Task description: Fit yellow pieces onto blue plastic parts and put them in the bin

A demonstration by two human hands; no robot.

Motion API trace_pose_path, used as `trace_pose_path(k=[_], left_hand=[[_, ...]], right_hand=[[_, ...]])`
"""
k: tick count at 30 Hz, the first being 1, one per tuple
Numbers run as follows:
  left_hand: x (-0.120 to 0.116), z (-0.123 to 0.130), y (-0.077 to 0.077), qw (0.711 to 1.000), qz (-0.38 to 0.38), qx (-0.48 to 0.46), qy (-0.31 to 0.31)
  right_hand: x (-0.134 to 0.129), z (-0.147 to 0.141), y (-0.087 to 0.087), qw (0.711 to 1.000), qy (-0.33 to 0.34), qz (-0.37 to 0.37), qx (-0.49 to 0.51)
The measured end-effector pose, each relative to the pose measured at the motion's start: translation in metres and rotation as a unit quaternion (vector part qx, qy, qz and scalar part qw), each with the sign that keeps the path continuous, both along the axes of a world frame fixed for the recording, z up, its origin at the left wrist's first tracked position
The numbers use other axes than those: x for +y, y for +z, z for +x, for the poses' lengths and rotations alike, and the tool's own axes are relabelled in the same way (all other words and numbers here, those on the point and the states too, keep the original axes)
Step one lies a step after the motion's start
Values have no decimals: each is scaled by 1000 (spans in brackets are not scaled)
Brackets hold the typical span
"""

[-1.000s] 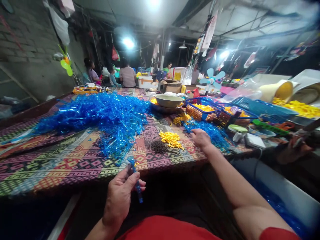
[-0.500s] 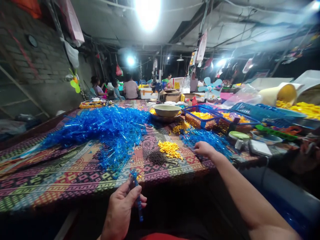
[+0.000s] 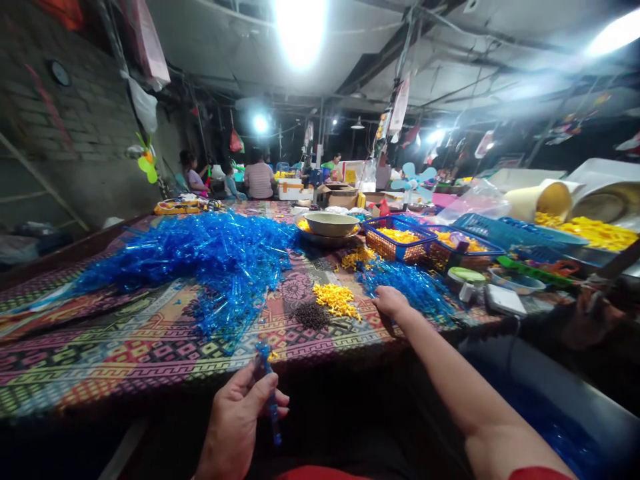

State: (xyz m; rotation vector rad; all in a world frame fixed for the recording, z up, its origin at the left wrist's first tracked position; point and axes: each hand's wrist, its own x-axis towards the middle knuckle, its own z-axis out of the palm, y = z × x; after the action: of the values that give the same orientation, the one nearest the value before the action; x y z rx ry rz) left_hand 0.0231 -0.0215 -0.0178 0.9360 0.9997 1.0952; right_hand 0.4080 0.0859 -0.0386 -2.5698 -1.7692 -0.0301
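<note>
Here, the left hand (image 3: 233, 423) at seven o'clock grips a blue plastic runner (image 3: 273, 407); the right hand (image 3: 393, 303), grip unclear, meets a blue tangle (image 3: 410, 287) at four; a big blue heap (image 3: 200, 267) remains at nine.

A dim, crowded workshop: people (image 3: 259, 181) sit working beyond the long tabletop (image 3: 150, 360), heaped with blue plastic parts (image 3: 225, 267), near a brick wall (image 3: 85, 107).

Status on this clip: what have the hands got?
Left hand gripping a slim translucent blue plastic piece. Right hand at a heap of translucent blue plastic pieces. Small yellow pieces and dark granules beside it on a patterned mat.
</note>
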Motion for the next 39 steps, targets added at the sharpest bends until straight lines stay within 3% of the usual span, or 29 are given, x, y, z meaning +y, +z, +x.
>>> trace_pose_path(k=[8, 15, 18, 20, 21, 22, 24, 26, 28, 30, 32, 39], left_hand=[[7, -13, 9, 998, 22, -50, 23], [6, -22, 3, 998, 28, -57, 29], [9, -22, 6, 997, 33, -57, 37], [11, -17, 11, 997, 45, -60, 27], [11, -13, 13, 996, 52, -64, 20], [11, -8, 15, 996, 59, -67, 12], [11, 1, 20, 995, 70, -70, -5], [10, 7, 23, 994, 78, -67, -24], [8, 10, 26, 993, 82, -67, -41], [6, 11, 28, 993, 82, -73, -52], [5, 10, 28, 992, 81, -76, -59], [4, 12, 24, 993, 79, -63, -68]], right_hand=[[-2, -4, -6, 1000, 5, -2, -27], [5, -12, 0, 996, 1, 90, 11], [-5, -34, 10, 986, 15, 160, 51], [-23, -70, 15, 969, 48, 206, 126], [-34, -95, 17, 917, 88, 263, 285], [-46, -121, 19, 846, 133, 271, 440], [-69, -174, 22, 705, 163, 232, 650], [-85, -215, 26, 589, 161, 182, 771], [-95, -237, 30, 514, 158, 144, 831], [-98, -245, 32, 475, 156, 120, 858], [-100, -243, 34, 460, 151, 110, 868], [-103, -240, 31, 470, 147, 108, 863]])
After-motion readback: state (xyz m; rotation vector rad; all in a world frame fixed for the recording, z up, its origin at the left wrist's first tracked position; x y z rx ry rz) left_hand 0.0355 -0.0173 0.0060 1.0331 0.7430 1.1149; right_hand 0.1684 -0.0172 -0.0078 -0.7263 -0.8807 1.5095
